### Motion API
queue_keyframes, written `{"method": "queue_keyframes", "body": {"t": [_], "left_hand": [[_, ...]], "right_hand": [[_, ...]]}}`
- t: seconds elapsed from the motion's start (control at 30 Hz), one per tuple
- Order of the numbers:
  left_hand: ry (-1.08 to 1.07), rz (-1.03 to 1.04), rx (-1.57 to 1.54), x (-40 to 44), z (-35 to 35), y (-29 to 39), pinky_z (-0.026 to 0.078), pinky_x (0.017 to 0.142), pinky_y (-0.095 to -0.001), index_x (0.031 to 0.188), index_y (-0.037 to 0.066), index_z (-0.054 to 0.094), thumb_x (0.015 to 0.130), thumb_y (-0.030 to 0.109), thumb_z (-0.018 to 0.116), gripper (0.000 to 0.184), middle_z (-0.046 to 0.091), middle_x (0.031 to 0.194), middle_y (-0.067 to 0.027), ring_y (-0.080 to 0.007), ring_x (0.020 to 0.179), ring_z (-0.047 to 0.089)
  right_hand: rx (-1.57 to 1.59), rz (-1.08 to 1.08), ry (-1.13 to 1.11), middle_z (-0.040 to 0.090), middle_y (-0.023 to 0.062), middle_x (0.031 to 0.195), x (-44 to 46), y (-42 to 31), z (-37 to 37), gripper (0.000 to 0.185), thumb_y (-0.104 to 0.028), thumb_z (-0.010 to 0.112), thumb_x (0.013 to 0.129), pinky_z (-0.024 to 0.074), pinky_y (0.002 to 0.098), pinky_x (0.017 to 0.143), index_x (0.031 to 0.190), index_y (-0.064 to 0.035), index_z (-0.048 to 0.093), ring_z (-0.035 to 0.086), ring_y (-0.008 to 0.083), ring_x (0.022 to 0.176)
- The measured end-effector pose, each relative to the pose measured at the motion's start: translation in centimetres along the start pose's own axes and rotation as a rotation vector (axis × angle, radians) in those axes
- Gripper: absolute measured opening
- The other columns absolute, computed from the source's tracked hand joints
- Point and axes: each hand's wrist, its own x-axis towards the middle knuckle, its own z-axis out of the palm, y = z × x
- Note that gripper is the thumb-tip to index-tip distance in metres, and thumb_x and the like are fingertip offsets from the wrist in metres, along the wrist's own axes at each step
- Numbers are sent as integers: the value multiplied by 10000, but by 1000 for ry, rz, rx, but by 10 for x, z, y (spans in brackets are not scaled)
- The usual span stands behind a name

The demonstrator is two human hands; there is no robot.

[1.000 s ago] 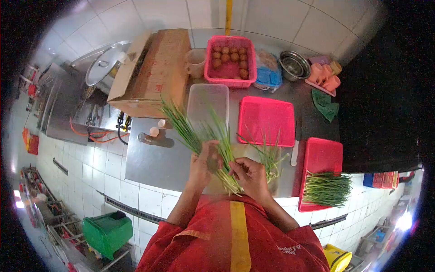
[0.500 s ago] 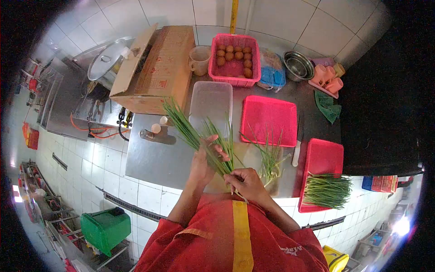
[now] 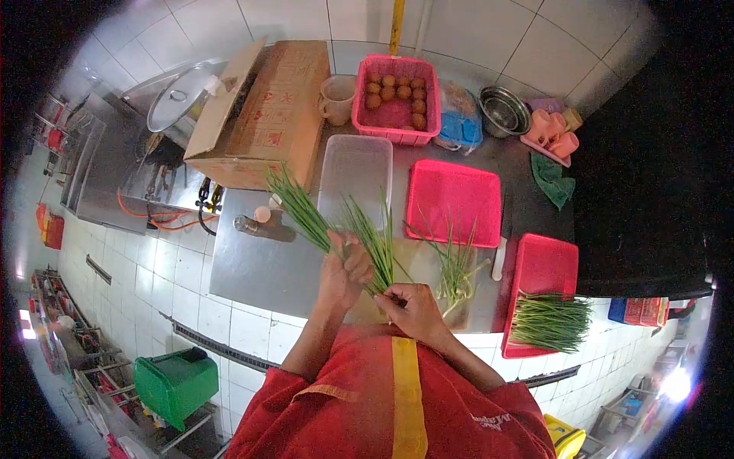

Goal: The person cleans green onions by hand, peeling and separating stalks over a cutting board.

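My left hand [image 3: 345, 264] is closed around a bunch of green onions [image 3: 297, 206], their long green tips pointing up and left. Beside it, my right hand [image 3: 413, 310] pinches at the lower ends of the stalks, near my waist; its fingertips are partly hidden. More loose green onions [image 3: 371, 233] lie just behind my hands, over a pale cutting board [image 3: 417, 264]. To the right on the board is a small tangle of stalks and roots [image 3: 456, 279]. A pink tray [image 3: 547, 264] at the right holds a neat pile of green onions [image 3: 552, 321].
Behind the board stand a clear plastic container [image 3: 355, 180] and a pink tray [image 3: 455, 200]. A knife [image 3: 500, 258] lies beside them. Farther back are a cardboard box [image 3: 279, 115], a pink basket [image 3: 396, 135] of round brown items, a metal bowl [image 3: 505, 111] and orange cups [image 3: 564, 144].
My left hand's fingers have curled closed around the green onions, and the bunch has shifted slightly left. My right hand stays near the stalk ends.
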Motion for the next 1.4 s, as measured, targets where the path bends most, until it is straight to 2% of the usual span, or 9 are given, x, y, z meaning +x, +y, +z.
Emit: {"method": "queue_keyframes", "body": {"t": [0.1,0.17,0.2,0.5,0.77,1.0,1.1,1.2,1.4], "left_hand": [[59,9,-89,-2,6,4,227,401,-232,879,151,503,868,598,402,459,296,550,60,-73,424,243],[31,43,-122,-3,8,6,225,405,-231,839,153,482,862,603,416,456,279,552,62,-73,427,231],[3,79,-155,-4,8,6,223,409,-230,798,154,461,857,608,430,458,262,554,64,-74,430,220],[206,404,162,-11,-23,49,190,400,-230,678,153,337,923,465,472,419,236,552,51,-63,438,196],[244,413,196,-18,-24,51,219,419,-225,678,146,341,944,425,453,402,247,554,48,-63,438,212],[213,360,210,-15,-28,43,238,421,-241,680,142,340,947,398,466,390,264,556,42,-68,437,247],[206,364,242,-15,-26,42,238,418,-245,681,143,337,946,378,480,382,262,554,41,-72,435,253],[214,336,284,-13,-36,38,237,419,-246,695,140,360,938,334,512,347,262,549,45,-72,435,256],[298,200,669,-13,-27,20,264,430,-232,745,86,545,883,238,601,212,399,568,52,-48,463,325]], "right_hand": [[43,-30,31,609,158,623,1,4,7,248,-247,631,820,468,364,546,770,-6,660,608,269,551],[18,-110,106,572,37,532,2,10,14,234,-196,621,846,395,269,454,720,0,639,496,81,460],[18,-108,108,572,37,532,2,10,14,234,-196,621,846,395,269,454,720,0,639,496,81,460],[-46,-46,379,630,97,687,46,85,14,116,-134,630,821,451,289,528,816,-20,648,580,146,566],[-394,29,126,641,115,703,44,117,43,268,-308,728,700,489,386,578,769,-67,632,627,295,640],[-622,-3,-24,644,117,734,34,140,45,273,-314,732,671,491,398,622,730,-68,628,631,301,695],[-423,16,-55,627,156,765,29,125,31,245,-276,653,712,492,442,683,731,-40,590,606,363,756],[-214,-111,24,634,146,745,25,117,8,164,-202,651,723,499,400,655,754,-43,620,629,304,711],[260,133,-107,641,44,712,19,72,-36,148,-153,657,799,461,273,559,862,-19,643,566,107,584]]}}
